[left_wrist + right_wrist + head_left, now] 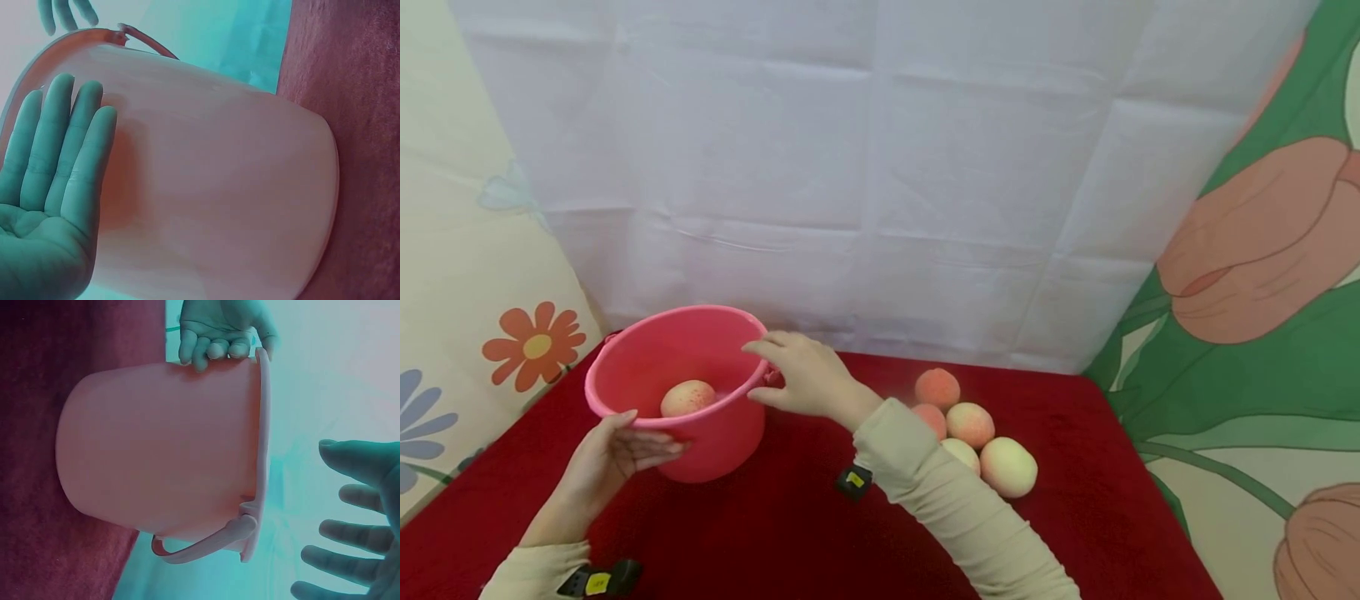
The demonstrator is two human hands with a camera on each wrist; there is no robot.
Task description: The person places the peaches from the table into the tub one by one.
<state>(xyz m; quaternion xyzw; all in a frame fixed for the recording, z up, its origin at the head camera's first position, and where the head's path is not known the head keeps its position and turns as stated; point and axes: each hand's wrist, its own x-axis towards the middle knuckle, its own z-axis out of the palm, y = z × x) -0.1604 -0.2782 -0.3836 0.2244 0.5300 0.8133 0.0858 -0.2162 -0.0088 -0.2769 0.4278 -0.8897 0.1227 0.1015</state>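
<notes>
A pink bucket (715, 442) with a round peach (688, 398) inside stands at the left of the table. My left hand (606, 462) holds its near rim, the thumb over the edge and the fingers along the outer wall. In the left wrist view, the fingers (59, 147) lie nearly straight beside that wall. Near the bucket's right rim is my right hand (808, 375). The right wrist view shows this hand (369, 525) with spread fingers, apart from the rim and holding nothing. The bucket's handle (206, 544) hangs down at its side.
Several peaches, among them a pale one (1009, 467) and a redder one (937, 388), lie grouped on the right of the red cloth (1075, 500), partly behind my right sleeve. A white sheet (865, 167) hangs behind the table, with flowered cloths on both sides.
</notes>
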